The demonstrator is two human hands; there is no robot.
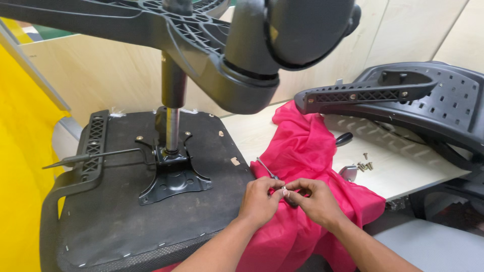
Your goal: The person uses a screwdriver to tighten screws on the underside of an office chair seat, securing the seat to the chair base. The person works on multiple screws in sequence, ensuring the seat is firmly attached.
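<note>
**Inspector:** Presently, both hands meet over the pink cloth (307,151) at the near edge of the tabletop (403,168). The left hand (259,201) is pinched narrow, thumb and forefinger closed on a small metal screw (284,190). A slim metal tool (266,169) rises from the same hand, its shaft slanting up and to the left.

**Assessor:** And the right hand?

**Inspector:** The right hand (317,200) is also closed narrow, fingertips touching the same screw from the other side. Whether it bears any load cannot be told.

**Assessor:** Handling properties?

**Inspector:** The screw is judged light, hard and smooth, liable to slip and vanish in the cloth folds. A fingertip pinch across the head and shank suits it. The tool looks stiff and thin; it is best held along the shaft, near the hand.

**Assessor:** Surroundings?

**Inspector:** An upturned chair seat (126,216) lies just left of the hands, its black metal bracket (174,179) and gas cylinder (172,128) standing upright. More loose screws (364,165) lie on the tabletop, well apart from the hands. A black chair backrest (428,100) rests at the right.
</note>
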